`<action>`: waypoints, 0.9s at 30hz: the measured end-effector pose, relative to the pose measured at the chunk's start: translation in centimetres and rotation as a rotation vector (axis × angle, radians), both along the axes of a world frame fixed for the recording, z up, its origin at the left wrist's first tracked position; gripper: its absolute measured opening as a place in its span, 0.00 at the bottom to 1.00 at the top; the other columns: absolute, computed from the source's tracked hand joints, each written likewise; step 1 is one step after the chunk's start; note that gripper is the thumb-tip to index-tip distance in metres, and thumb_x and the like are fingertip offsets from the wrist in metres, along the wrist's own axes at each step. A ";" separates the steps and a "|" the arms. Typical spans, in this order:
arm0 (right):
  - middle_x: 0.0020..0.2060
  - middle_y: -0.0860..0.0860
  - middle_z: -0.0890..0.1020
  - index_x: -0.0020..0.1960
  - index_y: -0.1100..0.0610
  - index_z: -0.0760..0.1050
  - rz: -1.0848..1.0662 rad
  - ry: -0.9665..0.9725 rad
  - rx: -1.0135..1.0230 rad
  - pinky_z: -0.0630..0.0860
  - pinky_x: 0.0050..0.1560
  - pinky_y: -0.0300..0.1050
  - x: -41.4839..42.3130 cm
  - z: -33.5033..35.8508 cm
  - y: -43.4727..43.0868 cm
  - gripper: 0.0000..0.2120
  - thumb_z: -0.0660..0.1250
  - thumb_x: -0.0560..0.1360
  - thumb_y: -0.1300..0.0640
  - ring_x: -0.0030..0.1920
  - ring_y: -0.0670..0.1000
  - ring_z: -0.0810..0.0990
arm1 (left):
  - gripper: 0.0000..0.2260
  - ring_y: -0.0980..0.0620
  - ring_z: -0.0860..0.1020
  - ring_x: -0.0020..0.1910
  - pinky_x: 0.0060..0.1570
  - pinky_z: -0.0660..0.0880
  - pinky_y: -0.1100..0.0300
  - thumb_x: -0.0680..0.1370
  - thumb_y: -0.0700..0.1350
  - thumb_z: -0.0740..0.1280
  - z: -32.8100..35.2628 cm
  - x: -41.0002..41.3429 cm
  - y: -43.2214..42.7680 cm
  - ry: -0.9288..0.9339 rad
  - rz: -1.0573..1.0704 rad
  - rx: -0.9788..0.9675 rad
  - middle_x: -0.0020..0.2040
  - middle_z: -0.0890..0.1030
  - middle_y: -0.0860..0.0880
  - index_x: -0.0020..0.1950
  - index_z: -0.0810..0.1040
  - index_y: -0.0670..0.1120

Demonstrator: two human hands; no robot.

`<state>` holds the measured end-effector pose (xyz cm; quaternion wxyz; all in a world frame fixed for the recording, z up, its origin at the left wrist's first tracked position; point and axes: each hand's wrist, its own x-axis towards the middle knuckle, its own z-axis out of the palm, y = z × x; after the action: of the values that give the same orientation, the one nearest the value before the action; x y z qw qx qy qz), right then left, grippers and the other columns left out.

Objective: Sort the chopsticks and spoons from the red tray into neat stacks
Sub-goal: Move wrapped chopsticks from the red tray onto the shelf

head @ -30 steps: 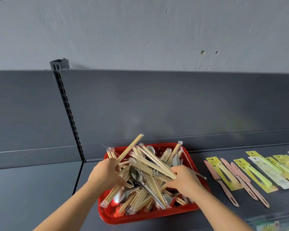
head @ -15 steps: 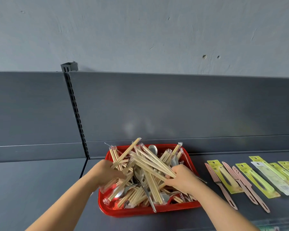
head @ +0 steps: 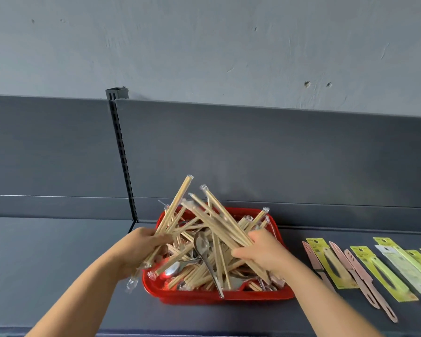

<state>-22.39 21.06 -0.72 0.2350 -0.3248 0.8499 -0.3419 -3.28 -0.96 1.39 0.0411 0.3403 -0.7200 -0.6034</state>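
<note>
A red tray (head: 229,296) on the dark shelf holds a heap of wrapped wooden chopsticks (head: 204,271) mixed with metal spoons (head: 201,246). My left hand (head: 141,249) grips a bundle of wrapped chopsticks (head: 175,210) at the tray's left edge; they slant up and to the right. My right hand (head: 263,251) grips another bundle of chopsticks (head: 219,222) over the tray's right half; these slant up and to the left, crossing the first bundle.
Pink plastic knives (head: 365,278) and yellow-green packaged utensils (head: 379,271) lie in a row on the shelf right of the tray. A slotted upright (head: 123,161) divides the grey back panel. Bare shelf (head: 46,263) lies left of the tray.
Both hands have lifted their chopstick bundles higher out of the heap. The left hand has shifted slightly left, past the tray's edge.
</note>
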 end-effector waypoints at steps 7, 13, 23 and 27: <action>0.35 0.47 0.85 0.44 0.50 0.81 -0.042 -0.019 -0.299 0.76 0.38 0.44 0.3 4.4 -2.2 0.06 0.73 0.71 0.48 0.35 0.43 0.82 | 0.09 0.55 0.69 0.24 0.20 0.66 0.65 0.80 0.43 0.64 2.5 0.7 1.0 0.279 0.058 0.145 0.36 0.79 0.47 0.52 0.77 0.37; 0.27 0.45 0.80 0.45 0.54 0.81 0.010 -0.157 -0.451 0.75 0.34 0.43 3.0 7.3 -7.1 0.08 0.73 0.71 0.49 0.28 0.43 0.77 | 0.10 0.55 0.69 0.24 0.24 0.67 0.64 0.81 0.45 0.62 3.5 2.9 0.1 0.380 0.227 0.016 0.36 0.80 0.47 0.49 0.77 0.39; 0.19 0.42 0.73 0.42 0.57 0.81 0.176 -0.287 -0.401 0.63 0.25 0.34 12.7 3.9 -20.4 0.09 0.72 0.73 0.51 0.19 0.40 0.68 | 0.12 0.54 0.70 0.25 0.25 0.68 0.61 0.80 0.47 0.64 -1.4 15.7 -8.8 0.287 0.568 -0.098 0.36 0.80 0.45 0.50 0.79 0.38; 0.22 0.43 0.73 0.41 0.57 0.80 0.208 -0.298 -0.340 0.65 0.30 0.40 19.2 1.0 -27.5 0.09 0.73 0.71 0.51 0.23 0.42 0.69 | 0.11 0.53 0.70 0.23 0.22 0.66 0.61 0.80 0.45 0.65 -2.9 22.1 -13.5 0.266 0.644 -0.109 0.35 0.81 0.46 0.48 0.79 0.38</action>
<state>-3.15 -6.43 0.26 0.3338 -0.3914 0.6979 -0.4983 18.84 -14.44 -1.51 0.3408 0.4659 -0.5952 -0.5590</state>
